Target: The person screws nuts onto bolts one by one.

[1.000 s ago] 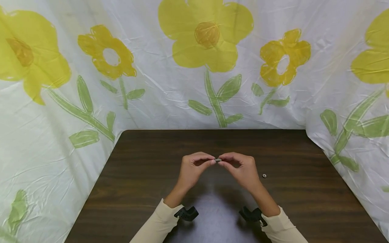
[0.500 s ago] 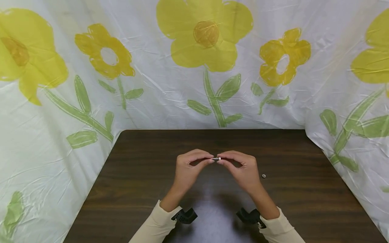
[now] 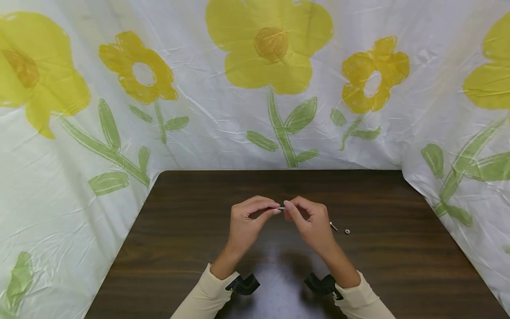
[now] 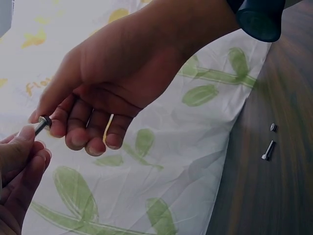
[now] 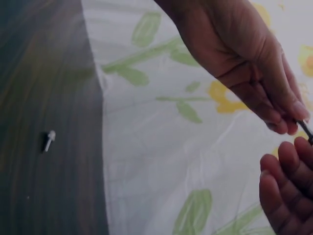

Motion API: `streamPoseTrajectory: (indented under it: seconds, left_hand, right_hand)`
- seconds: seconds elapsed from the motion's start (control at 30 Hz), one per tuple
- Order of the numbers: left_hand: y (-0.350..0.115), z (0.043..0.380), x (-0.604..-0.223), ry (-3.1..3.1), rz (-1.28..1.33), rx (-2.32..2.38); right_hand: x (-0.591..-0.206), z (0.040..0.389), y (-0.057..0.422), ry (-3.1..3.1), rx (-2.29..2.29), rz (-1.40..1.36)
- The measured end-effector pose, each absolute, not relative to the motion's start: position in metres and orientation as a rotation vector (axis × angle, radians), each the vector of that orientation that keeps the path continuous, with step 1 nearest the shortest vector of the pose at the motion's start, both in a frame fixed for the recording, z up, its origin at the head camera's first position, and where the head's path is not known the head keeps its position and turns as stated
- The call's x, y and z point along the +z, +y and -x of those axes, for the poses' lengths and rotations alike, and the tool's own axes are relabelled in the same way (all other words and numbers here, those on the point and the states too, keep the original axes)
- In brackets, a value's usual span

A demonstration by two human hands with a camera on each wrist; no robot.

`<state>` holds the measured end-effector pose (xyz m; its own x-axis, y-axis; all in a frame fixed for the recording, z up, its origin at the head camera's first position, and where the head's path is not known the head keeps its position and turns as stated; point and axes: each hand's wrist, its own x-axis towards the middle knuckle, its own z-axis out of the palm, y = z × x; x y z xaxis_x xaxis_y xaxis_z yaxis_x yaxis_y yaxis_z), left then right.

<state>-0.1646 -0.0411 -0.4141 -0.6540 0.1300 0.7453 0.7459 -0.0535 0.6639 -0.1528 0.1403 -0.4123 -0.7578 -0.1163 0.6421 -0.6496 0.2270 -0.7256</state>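
Note:
A small metal bolt [image 3: 281, 208] is held level above the table between both hands. My left hand [image 3: 245, 223] pinches one end between thumb and fingertips. My right hand [image 3: 312, 223] has its thumb and fingertips at the other end, which they partly cover in the head view. There, the left wrist view shows a wider dark ring or head [image 4: 46, 122] by the right fingertips. A second bolt [image 3: 333, 227] lies on the table beside the right hand, with a small nut-like ring [image 3: 347, 231] just right of it.
The dark wood-grain table [image 3: 179, 230] reaches back to a white curtain [image 3: 207, 133] printed with yellow flowers. Black wrist cameras [image 3: 244, 284] sit on both cream-sleeved arms. The curtain also borders the table's left and right sides.
My right hand has shifted slightly left, its thumb now over the bolt's end, hiding its head. The loose bolt beside that hand has come into view. My left hand stays nearly still.

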Motion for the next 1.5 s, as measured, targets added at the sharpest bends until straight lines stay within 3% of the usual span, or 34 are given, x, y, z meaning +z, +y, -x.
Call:
streamPoseTrajectory:
  seconds: [0.6, 0.97, 1.5]
  left_hand:
    - [-0.042, 0.164, -0.413, -1.742, 0.958, -1.811]
    - [-0.046, 0.164, -0.412, -1.745, 0.884, -1.801]
    - [-0.048, 0.163, -0.415, -1.739, 0.93, -1.82]
  right_hand:
    - [-0.403, 0.148, 0.137, -2.195, 1.613, -0.552]
    - [-0.403, 0.154, 0.153, -2.085, 1.586, -0.839]
    - [-0.401, 0.154, 0.151, -1.992, 1.431, -0.961]
